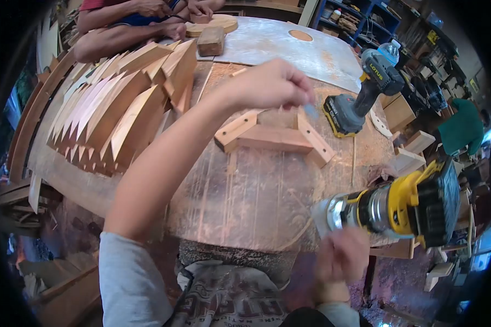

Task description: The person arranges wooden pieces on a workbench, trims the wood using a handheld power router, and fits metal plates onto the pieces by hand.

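Note:
My left hand (273, 84) reaches across the table, fingers curled, above a wooden frame (275, 137) of angled, joined pieces with dark holes. Near those fingertips is a small bluish blur (311, 110); I cannot make out what it is. My right hand (343, 253) is low at the table's front edge, smeared by motion, its fingers unclear. Just above it, a yellow and black cordless trim router (387, 206) lies tilted at the table's right edge. Whether the right hand touches the router cannot be told.
A cordless LOTUS drill (360, 95) stands on its battery beyond the frame. Stacked pointed wood pieces (120, 109) fill the left side. At the back are a wood block (210, 41), another person's hands (199, 12) and a metal sheet (256, 41). Sawdust covers the table (240, 201).

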Tool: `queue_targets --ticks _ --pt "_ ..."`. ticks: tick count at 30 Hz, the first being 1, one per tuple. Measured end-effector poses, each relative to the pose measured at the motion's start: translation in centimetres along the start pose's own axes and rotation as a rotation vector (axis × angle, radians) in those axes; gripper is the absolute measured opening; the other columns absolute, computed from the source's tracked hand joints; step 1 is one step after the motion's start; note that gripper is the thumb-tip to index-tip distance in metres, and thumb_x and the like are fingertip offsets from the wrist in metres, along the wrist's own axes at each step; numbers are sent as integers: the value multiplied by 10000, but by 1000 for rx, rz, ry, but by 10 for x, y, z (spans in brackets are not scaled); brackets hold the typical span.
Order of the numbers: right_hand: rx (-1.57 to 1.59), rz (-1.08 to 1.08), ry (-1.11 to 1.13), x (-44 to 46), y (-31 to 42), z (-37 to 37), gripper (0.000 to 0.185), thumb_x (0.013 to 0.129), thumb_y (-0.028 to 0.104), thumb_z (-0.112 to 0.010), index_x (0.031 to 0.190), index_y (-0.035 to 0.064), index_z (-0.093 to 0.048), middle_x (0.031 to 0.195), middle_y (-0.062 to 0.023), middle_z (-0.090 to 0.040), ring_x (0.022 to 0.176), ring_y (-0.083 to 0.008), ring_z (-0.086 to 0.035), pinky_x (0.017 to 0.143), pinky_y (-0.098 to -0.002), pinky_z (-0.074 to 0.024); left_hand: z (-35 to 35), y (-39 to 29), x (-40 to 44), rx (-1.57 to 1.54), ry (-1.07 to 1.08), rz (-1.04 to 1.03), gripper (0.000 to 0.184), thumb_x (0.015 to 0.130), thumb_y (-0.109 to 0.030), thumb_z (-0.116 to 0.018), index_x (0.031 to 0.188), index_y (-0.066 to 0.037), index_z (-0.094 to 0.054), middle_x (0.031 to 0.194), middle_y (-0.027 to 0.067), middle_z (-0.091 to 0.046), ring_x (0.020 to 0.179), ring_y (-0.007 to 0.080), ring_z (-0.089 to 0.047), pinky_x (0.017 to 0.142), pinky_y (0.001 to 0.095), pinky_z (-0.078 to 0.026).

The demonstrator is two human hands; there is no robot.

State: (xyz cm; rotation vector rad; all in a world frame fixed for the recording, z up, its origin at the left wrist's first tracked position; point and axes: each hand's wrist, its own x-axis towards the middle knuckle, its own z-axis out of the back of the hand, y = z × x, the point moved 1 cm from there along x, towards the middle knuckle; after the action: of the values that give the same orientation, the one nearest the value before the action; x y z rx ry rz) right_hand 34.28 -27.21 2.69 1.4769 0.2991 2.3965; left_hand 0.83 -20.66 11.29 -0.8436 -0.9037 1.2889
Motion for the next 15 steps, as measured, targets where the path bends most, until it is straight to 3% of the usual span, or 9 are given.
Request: queue_targets --ticks 4,9,15 --pt "-91 -7 88 51 4 -46 267 808 -7 -808 1062 30 -731 1086 -157 -741 913 -346 -735 793 -393 -596 -40 20 -82 -380 225 117 264 1007 -157 -679 1253 -60 -676 887 -24 -673 718 45 -568 634 231 -463" --pt "95 75 421 36 1 -71 331 781 -16 -795 1104 17 -730 1022 -134 -755 863 -298 -745 736 -381 -604 -72 54 -135 -603 257 263 255 1040 -139 -657 1278 -49 -642 881 -22 -665 726 54 -595 656 223 -494" --pt "-88 92 394 45 11 -74 338 734 -8 -801 1066 18 -745 980 -116 -755 818 -277 -744 690 -364 -599 -75 67 -121 -647 194 288 265 1031 -144 -686 1273 -40 -654 844 -17 -679 727 53 -637 648 211 -512"
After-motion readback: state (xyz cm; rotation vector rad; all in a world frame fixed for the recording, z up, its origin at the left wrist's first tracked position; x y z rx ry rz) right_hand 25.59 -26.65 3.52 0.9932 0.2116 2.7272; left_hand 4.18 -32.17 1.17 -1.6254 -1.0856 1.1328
